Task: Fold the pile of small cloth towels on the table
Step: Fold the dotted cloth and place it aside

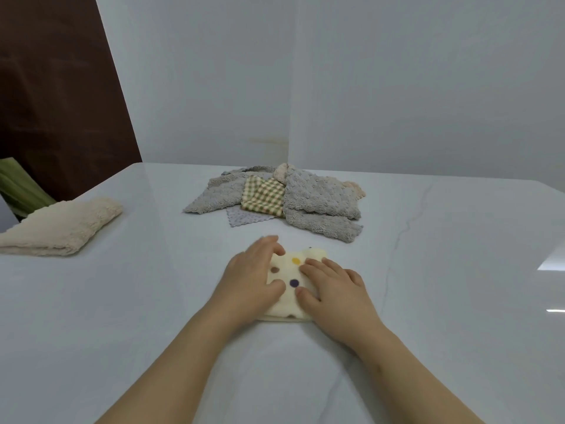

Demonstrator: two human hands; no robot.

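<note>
A small cream towel with coloured dots (290, 275) lies folded on the white table (428, 301) in front of me. My left hand (252, 278) rests flat on its left side, fingers reaching over the far edge. My right hand (333, 289) presses flat on its right side with straight fingers. Farther back sits the pile of unfolded towels (318, 200): grey fluffy ones, a green and orange checked one (264, 195), a thin grey one and beige ones partly hidden beneath.
A folded beige towel (61, 228) lies at the table's left edge. Behind it stand a dark brown panel (61, 102) and something green (18, 185). A pale wall (367, 87) rises right behind the table.
</note>
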